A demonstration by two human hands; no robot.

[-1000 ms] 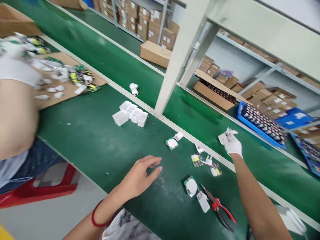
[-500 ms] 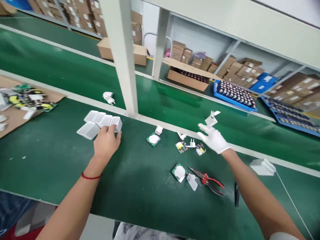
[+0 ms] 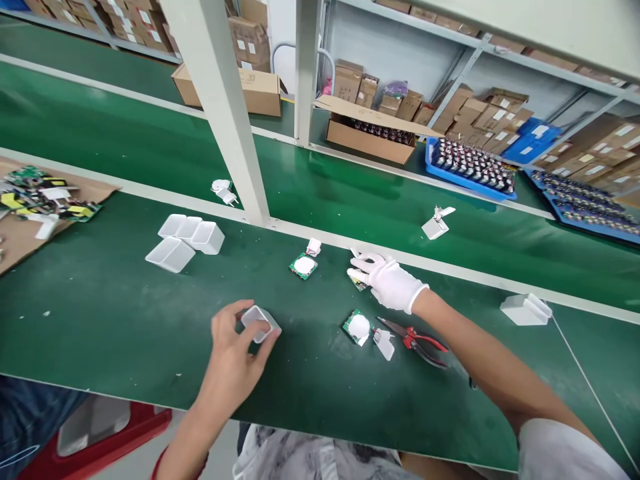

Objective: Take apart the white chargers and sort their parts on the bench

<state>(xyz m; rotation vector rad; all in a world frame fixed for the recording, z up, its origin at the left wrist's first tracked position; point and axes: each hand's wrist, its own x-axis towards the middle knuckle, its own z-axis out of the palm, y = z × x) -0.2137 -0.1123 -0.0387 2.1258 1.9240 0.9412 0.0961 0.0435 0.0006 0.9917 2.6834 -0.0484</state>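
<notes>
Because its mouth is turned up and towards the left hand (image 3: 230, 363), the small white case (image 3: 253, 315) shows its hollow inside; that tilt probably suits a grip across the walls. The left hand is bare and partly closed, thumb and fingers gripping the case, with one finger bent over the rim. Whether the case rests on the green bench (image 3: 300, 400) or is just above it, I cannot tell.

At eleven o'clock from that hand sit more white cases (image 3: 170, 253), grouped closely with their open sides up, likely to keep them handy for picking up singly.

Gloved in white, the right hand (image 3: 395, 287) reaches in from four o'clock, palm down, its fingers parted and half extended over a small board with yellow parts (image 3: 358, 283). The glove covers most of it, so I cannot tell whether the fingers have gripped it.

At nine o'clock from the glove lies a green board with a white disc (image 3: 303, 267), beside a small white piece (image 3: 313, 247). A second disc-topped board (image 3: 359, 327) is at seven o'clock. The red-handled pliers (image 3: 411, 339) lie at five o'clock, handles pointing towards the right forearm, a placement that seems to keep them within easy reach.
</notes>
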